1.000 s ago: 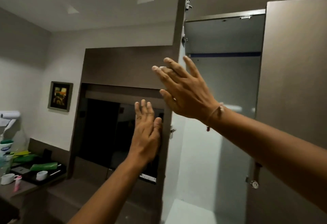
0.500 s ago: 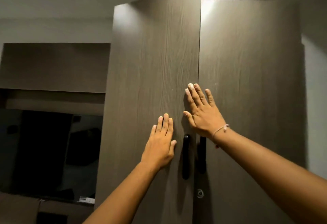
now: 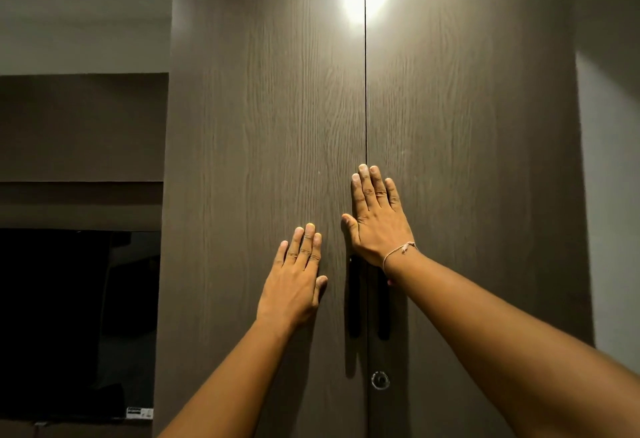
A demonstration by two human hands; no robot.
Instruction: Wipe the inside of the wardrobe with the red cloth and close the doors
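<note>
The wardrobe fills the middle of the head view, its two brown wood-grain doors shut edge to edge along a thin vertical seam. My left hand [image 3: 296, 278] lies flat on the left door [image 3: 263, 126], fingers apart, holding nothing. My right hand [image 3: 375, 217] presses flat across the seam onto the right door [image 3: 450, 126], just above the two black vertical handles [image 3: 355, 302]. A round lock [image 3: 380, 380] sits below the handles on the right door. The red cloth is not in view, and the wardrobe's inside is hidden.
A dark television screen [image 3: 69, 316] sits in a recessed brown wall unit [image 3: 83, 126] to the left of the wardrobe. A pale wall [image 3: 609, 195] runs along the right side. A ceiling light reflects at the top of the doors.
The left door has swung fully shut against the right door under my left hand. Both hands stay flat on the doors, and the view has turned to face the wardrobe squarely.
</note>
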